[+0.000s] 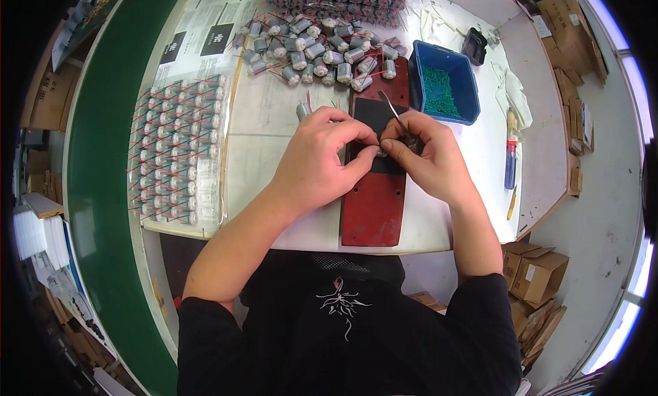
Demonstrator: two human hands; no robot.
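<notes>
"Grey small metal piece (pixel 382 152), where is it?"
"Partly hidden, at the fingertips: the left hand (pixel 327 151) pinches it; the right hand (pixel 430 151), on its right, grasps a thin pointed metal tool (pixel 390 104)."

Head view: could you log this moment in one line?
left hand: fingertips at small silvery part; right hand: holding metal tool; beneath: black pad; beyond: motor pile
</notes>
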